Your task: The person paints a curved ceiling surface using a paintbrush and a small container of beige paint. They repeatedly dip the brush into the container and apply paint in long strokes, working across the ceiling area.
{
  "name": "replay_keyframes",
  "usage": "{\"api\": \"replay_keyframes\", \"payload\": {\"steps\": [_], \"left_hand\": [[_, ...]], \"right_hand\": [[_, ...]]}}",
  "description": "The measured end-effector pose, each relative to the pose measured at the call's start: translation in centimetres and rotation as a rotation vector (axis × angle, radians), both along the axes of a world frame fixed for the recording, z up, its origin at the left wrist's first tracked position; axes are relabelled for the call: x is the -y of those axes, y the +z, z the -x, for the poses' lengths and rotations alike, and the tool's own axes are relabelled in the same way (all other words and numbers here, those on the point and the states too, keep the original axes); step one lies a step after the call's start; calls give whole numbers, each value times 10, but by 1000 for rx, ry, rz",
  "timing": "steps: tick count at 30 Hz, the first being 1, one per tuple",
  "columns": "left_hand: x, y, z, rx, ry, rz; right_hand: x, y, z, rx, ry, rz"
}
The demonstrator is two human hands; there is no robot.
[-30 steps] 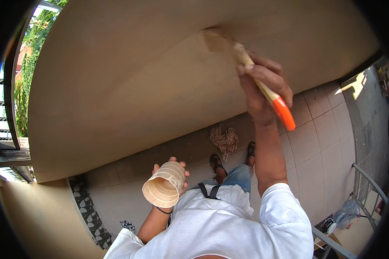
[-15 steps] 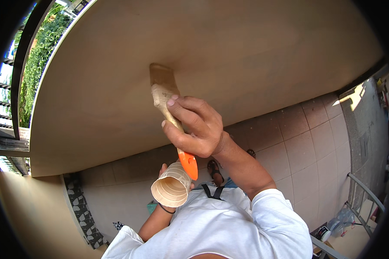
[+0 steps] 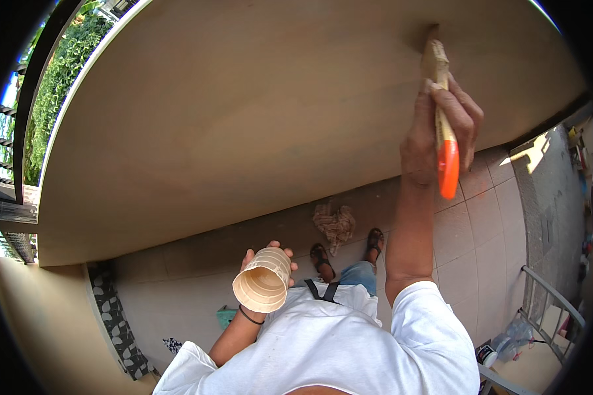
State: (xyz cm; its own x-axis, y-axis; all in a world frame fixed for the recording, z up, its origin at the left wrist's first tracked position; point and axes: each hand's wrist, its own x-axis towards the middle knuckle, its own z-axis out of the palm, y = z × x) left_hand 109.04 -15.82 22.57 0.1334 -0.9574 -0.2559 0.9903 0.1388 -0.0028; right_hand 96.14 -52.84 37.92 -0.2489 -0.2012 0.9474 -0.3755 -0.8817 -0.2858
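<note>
My right hand (image 3: 451,122) grips a paintbrush (image 3: 448,161) by its pale handle with an orange end, high on the right side of the view. The brush's head meets a large smooth beige wall (image 3: 211,131), with its bristles seen nearly edge-on and partly in shade. My left hand (image 3: 286,260) holds a ribbed cream plastic cup (image 3: 260,283) low in the middle, in front of my white shirt. The cup's mouth faces me, showing a pale beige inside.
A crumpled cloth (image 3: 335,224) lies on the tiled floor (image 3: 481,250) near my sandalled feet. A metal-framed stand (image 3: 550,296) with bottles is at the lower right. A dark railing (image 3: 29,112) and greenery border the left side; a green object (image 3: 226,316) lies below.
The brush in my right hand swept down and left, crossing above the cup, then moved back up and right, now further right than at first. The cup has shifted slightly rightward.
</note>
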Motion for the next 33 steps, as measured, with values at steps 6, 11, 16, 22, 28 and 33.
{"api": "replay_keyframes", "payload": {"steps": [6, 11, 16, 22, 28, 33], "left_hand": [[-1, 9, -2, 58, 20, -66], [20, 19, 2, 52, -18, -29], [36, 15, 5, 34, -62, -25], [78, 16, 32, 34, -121, 8], [99, 19, 49, 40, -130, -1], [111, 29, 60, 39, -80, -62]], "right_hand": [[-96, -21, -74, -156, 783, 132], [-2, -34, -9, 59, 814, -202], [104, -45, 72, 316, 518, -180], [179, -42, 152, 388, 209, -137], [123, -44, 79, 22, 16, -39], [13, -57, 22, -257, 630, 117]]}}
